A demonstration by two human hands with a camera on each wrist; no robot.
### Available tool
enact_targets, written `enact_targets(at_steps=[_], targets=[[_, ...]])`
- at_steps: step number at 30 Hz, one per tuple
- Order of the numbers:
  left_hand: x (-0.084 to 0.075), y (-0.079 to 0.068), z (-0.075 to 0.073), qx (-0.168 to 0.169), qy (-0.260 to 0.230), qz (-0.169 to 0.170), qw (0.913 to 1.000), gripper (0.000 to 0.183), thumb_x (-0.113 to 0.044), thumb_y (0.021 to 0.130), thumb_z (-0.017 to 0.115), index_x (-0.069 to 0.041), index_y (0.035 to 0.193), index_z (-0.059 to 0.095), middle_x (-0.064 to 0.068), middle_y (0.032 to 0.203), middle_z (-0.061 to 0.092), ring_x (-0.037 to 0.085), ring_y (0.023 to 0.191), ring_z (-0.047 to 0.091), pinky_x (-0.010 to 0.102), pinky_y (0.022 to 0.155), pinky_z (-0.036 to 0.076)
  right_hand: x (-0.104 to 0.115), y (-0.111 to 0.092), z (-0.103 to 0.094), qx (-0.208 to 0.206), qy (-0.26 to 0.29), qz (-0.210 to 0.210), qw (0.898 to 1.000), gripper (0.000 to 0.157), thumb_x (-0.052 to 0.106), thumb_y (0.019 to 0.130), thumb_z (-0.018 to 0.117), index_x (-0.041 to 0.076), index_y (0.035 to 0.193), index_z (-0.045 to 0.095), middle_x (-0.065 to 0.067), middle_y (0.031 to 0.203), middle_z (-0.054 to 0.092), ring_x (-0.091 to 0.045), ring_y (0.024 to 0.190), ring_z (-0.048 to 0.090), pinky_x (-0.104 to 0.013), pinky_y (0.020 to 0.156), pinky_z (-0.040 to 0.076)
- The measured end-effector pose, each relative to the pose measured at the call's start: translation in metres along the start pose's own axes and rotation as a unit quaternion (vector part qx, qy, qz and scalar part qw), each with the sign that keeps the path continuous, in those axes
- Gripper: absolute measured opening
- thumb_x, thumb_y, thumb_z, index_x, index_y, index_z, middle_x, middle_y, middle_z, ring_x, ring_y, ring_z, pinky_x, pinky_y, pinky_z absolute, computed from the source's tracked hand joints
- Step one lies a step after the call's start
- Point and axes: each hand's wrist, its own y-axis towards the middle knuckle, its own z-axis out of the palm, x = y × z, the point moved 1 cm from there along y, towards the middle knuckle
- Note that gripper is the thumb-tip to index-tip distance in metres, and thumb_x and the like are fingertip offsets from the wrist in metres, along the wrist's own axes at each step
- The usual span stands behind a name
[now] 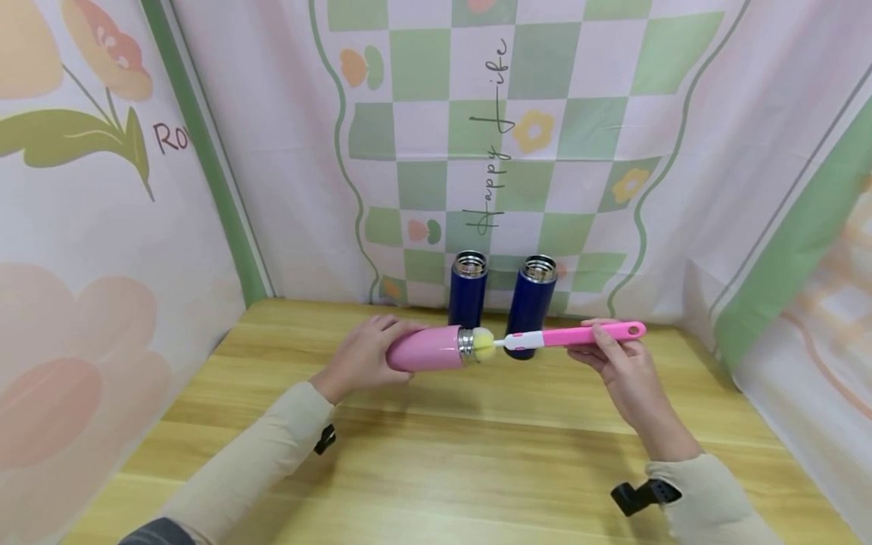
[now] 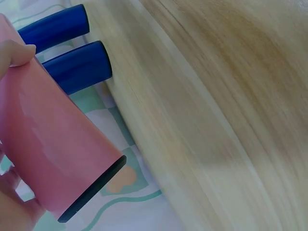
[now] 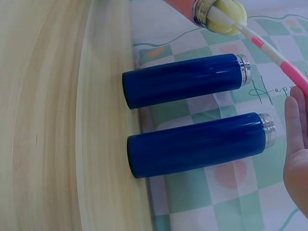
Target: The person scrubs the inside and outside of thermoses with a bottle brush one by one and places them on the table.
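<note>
In the head view my left hand (image 1: 371, 356) grips a pink thermos bottle (image 1: 425, 349) that lies sideways in the air, its steel mouth facing right. My right hand (image 1: 623, 371) pinches the pink handle of a bottle brush (image 1: 579, 334). The brush's yellow sponge head (image 1: 484, 344) is at the bottle's mouth, and part of it bulges outside the rim. From the left wrist view, the thumb and fingers wrap the pink bottle (image 2: 53, 130), whose dark base points down. The right wrist view shows the sponge (image 3: 228, 17) against the steel neck.
Two dark blue thermos bottles, a left one (image 1: 467, 291) and a right one (image 1: 533, 303), stand uncapped at the back of the wooden table (image 1: 422, 469). Behind them hangs a checked cloth (image 1: 477, 136) with flowers. Dark bands (image 1: 646, 496) sit on the wrists.
</note>
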Motion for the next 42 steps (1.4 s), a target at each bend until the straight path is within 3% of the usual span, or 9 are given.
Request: enact_targets(at_steps=[10,21,31,42], targets=[[0.0,-0.001,0.003,-0.005,0.009,0.013,0.9999,0.073,-0.037,0.067,0.089,-0.032,0.135,0.061,-0.003,0.12,0.064,0.02,0.108,0.056,0.046,0.086,0.047,0.002,-0.004,-0.008,0.012,0.039,0.018,0.999,0.029,0.011,0.109,0.04,-0.005,0.113,0.064,-0.016,0.103,0.072,-0.024,0.094,0.072,-0.036,0.085,0.056],[-0.003,-0.003,0.004,-0.008,0.015,0.011,0.9998,0.071,-0.039,0.069,0.088,-0.033,0.134,0.061,-0.003,0.12,0.063,0.021,0.11,0.056,0.047,0.088,0.047,0.008,-0.007,-0.009,-0.021,0.03,0.042,0.998,0.031,0.012,0.108,0.044,-0.004,0.109,0.071,-0.018,0.097,0.074,-0.024,0.088,0.074,-0.035,0.079,0.057],[-0.007,-0.002,0.005,-0.019,0.015,0.006,0.9997,0.073,-0.036,0.067,0.092,-0.03,0.134,0.063,-0.001,0.121,0.065,0.022,0.111,0.056,0.048,0.087,0.047,0.005,-0.008,-0.005,-0.02,0.028,0.013,0.999,0.03,0.008,0.107,0.044,-0.008,0.115,0.068,-0.018,0.1,0.073,-0.022,0.091,0.073,-0.033,0.081,0.057],[-0.01,-0.004,0.008,-0.021,0.013,0.003,0.9997,0.074,-0.035,0.068,0.092,-0.029,0.135,0.062,0.0,0.123,0.064,0.022,0.113,0.055,0.048,0.091,0.045,-0.002,-0.009,0.003,-0.02,-0.004,0.015,1.0,0.029,0.009,0.107,0.045,-0.008,0.117,0.066,-0.017,0.102,0.072,-0.021,0.092,0.072,-0.033,0.082,0.056]])
